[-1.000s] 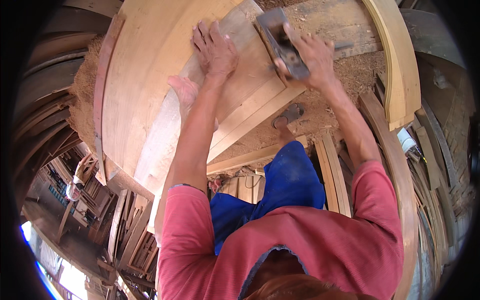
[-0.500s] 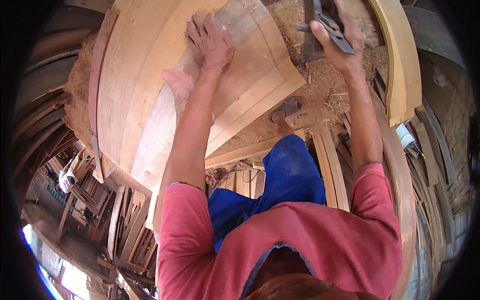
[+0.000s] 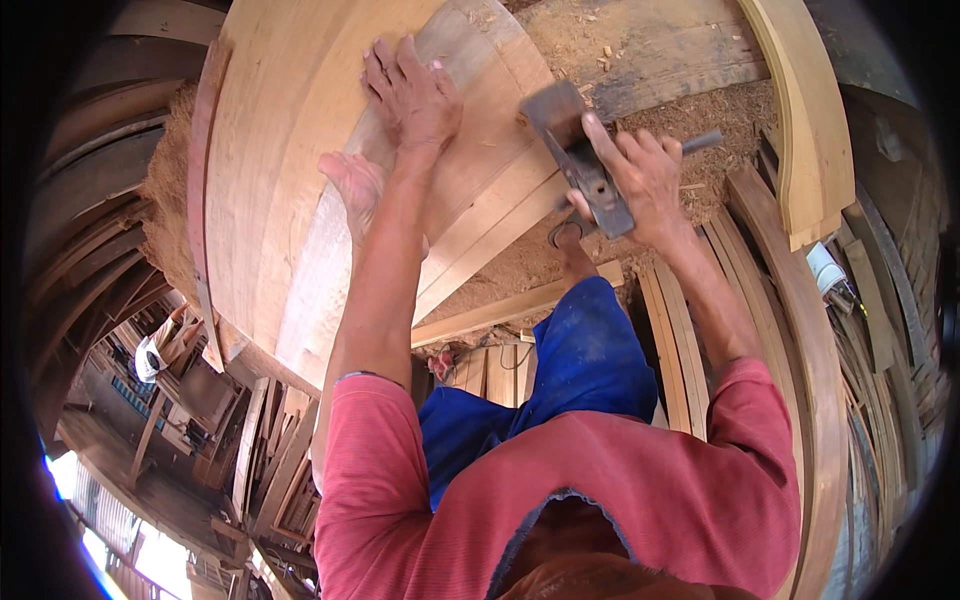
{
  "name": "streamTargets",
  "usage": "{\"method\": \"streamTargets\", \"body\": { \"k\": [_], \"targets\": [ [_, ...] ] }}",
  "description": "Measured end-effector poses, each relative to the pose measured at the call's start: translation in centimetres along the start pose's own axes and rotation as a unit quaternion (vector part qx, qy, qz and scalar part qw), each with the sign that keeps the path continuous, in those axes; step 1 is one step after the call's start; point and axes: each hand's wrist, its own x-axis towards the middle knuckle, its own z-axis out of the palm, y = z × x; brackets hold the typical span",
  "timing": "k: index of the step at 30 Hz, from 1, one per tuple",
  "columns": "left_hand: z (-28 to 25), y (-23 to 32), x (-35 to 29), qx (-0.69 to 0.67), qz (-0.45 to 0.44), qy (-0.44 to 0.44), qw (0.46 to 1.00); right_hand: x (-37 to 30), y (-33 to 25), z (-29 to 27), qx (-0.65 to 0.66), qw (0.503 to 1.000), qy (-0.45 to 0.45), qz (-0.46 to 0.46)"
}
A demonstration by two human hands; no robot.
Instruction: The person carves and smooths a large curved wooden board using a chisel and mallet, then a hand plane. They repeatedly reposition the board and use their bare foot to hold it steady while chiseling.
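My left hand (image 3: 412, 98) lies flat with its fingers spread on a large wooden panel (image 3: 275, 150) made of joined boards. Just below it, a bare foot (image 3: 357, 186) rests on the same panel, partly behind my left forearm. My right hand (image 3: 645, 185) is wrapped round a dark hand plane (image 3: 562, 118) with a rod-like cross handle (image 3: 703, 142). The plane is tilted by the panel's right edge. Whether its sole touches the wood I cannot tell.
Sawdust and shavings (image 3: 735, 115) cover the ground. A curved board (image 3: 805, 130) stands at the right, with long planks (image 3: 800, 300) below it. My other foot (image 3: 570, 245) is under the plane. Stacked timber (image 3: 100, 190) lines the left, where another person (image 3: 155, 350) is at work.
My right hand has brought the plane down and left, from the upper right toward the panel's right edge, and turned it. My left hand stays on the panel.
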Motion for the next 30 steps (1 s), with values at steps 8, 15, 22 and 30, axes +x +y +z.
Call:
{"method": "streamTargets", "body": {
  "k": [8, 15, 22, 30],
  "targets": [
    [-0.6, 0.0, 0.0, -0.01, -0.01, -0.008, 1.0, 1.9, 0.3, 0.0, 0.003, 1.0, -0.027, 0.005],
    [-0.4, 0.3, 0.4, -0.014, -0.009, -0.025, 1.0, 8.0, 0.2, 1.9, -0.008, 0.999, 0.028, 0.029],
    [-0.5, -0.7, 0.0, 0.01, 0.006, -0.023, 1.0, 4.4, 1.8, -4.2, 0.344, 0.896, 0.197, 0.201],
    [-0.1, 0.3, 0.2, 0.055, 0.045, -0.027, 0.997, -15.2, -0.2, 0.1, 0.527, 0.696, 0.188, 0.451]
  ]
}}
